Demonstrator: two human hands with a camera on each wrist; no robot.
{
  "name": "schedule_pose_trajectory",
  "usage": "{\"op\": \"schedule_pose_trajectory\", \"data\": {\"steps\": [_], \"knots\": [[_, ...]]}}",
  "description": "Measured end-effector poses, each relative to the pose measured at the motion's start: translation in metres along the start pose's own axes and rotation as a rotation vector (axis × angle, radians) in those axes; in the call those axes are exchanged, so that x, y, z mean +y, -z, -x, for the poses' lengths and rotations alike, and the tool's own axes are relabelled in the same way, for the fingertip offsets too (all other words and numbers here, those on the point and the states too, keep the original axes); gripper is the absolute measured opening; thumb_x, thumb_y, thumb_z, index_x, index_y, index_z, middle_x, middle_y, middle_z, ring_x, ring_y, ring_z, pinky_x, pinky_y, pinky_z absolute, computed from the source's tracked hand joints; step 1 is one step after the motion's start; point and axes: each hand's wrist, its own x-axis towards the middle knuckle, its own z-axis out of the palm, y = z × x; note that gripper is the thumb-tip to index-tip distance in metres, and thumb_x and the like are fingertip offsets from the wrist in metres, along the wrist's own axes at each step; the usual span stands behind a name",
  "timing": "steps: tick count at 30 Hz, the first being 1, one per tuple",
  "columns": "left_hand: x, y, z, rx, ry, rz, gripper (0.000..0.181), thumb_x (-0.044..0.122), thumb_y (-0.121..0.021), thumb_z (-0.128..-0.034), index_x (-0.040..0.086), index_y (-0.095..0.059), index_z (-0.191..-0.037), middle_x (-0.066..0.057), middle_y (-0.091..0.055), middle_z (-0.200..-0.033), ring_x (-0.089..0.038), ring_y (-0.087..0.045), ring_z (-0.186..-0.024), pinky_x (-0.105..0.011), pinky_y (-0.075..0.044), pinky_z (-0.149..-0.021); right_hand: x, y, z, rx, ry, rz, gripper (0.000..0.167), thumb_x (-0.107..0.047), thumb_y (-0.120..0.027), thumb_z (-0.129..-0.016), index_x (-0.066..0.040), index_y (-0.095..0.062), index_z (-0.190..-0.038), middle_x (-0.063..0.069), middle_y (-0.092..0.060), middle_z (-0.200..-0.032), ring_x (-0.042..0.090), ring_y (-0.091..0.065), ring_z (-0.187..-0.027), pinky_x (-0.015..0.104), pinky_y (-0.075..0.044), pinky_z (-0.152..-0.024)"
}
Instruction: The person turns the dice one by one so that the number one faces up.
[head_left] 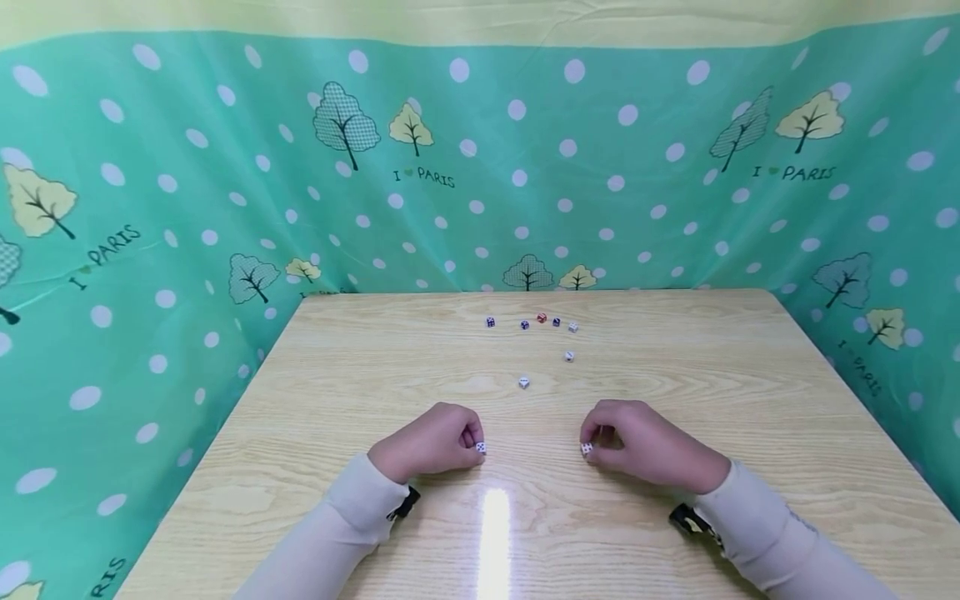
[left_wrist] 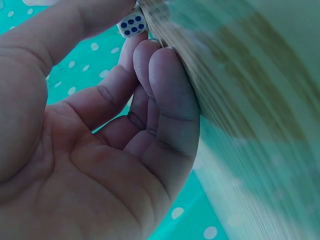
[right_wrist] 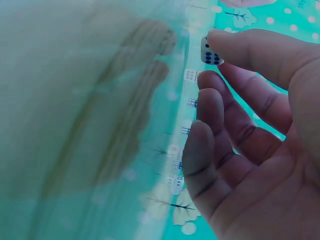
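Between thumb and index finger my left hand (head_left: 438,439) pinches a white die (head_left: 481,448) just at the tabletop. Its blue pips show in the left wrist view, where the same die (left_wrist: 132,23) sits at the fingertips with six pips facing the camera. My right hand (head_left: 637,442) pinches another white die (head_left: 587,448), level with the first and a short way to its right. In the right wrist view this die (right_wrist: 210,51) is held by the thumb and index finger, the other fingers curled below.
Two white dice (head_left: 524,382) (head_left: 569,357) lie ahead of the hands on the wooden table (head_left: 360,350). Farther back stand several blue dice (head_left: 491,322), a red die (head_left: 542,317) and a white die (head_left: 573,327). A green dotted curtain (head_left: 420,225) encloses the table.
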Motion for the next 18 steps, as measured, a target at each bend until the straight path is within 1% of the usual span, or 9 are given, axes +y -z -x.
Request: {"op": "schedule_pose_trajectory", "data": {"steps": [3, 6, 12, 18], "knots": [[0.0004, 0.0005, -0.0004, -0.001, 0.001, 0.001, 0.012, 0.014, -0.079, -0.0868, 0.015, -0.067, -0.084, 0.006, -0.063, -0.077, -0.007, -0.056, -0.07, -0.024, -0.05, -0.065, 0.0037, 0.0016, 0.0009, -0.027, -0.017, -0.051, 0.018, -0.018, -0.083, -0.088, -0.028, -0.07, -0.095, -0.015, -0.066, -0.091, 0.006, -0.061, -0.081, 0.026, -0.054, -0.073], [0.0, 0.0005, -0.0001, 0.001, -0.004, 0.001, 0.012, 0.014, -0.079, -0.0865, 0.015, -0.067, -0.084, 0.006, -0.063, -0.077, -0.006, -0.055, -0.069, -0.024, -0.05, -0.065, 0.0053, 0.0029, 0.0014, -0.051, -0.035, -0.069, 0.017, -0.018, -0.082, -0.089, -0.027, -0.07, -0.095, -0.013, -0.066, -0.091, 0.007, -0.06, -0.082, 0.025, -0.053, -0.073], [0.0006, 0.0025, 0.0, 0.0, -0.007, 0.005, 0.012, 0.014, -0.078, -0.0871, 0.015, -0.067, -0.084, 0.006, -0.064, -0.078, -0.006, -0.056, -0.07, -0.024, -0.05, -0.066, 0.0059, 0.0039, 0.0015, -0.055, -0.051, -0.074, 0.017, -0.018, -0.083, -0.089, -0.028, -0.07, -0.094, -0.012, -0.065, -0.09, 0.007, -0.058, -0.079, 0.024, -0.051, -0.071], [0.0009, 0.003, 0.0002, -0.007, -0.003, 0.013, 0.012, 0.015, -0.079, -0.0872, 0.016, -0.067, -0.085, 0.007, -0.063, -0.078, -0.006, -0.055, -0.07, -0.024, -0.05, -0.066, 0.0036, 0.004, 0.0016, -0.055, -0.052, -0.054, 0.017, -0.018, -0.083, -0.088, -0.027, -0.069, -0.093, -0.012, -0.064, -0.089, 0.006, -0.058, -0.079, 0.024, -0.051, -0.071]]}}
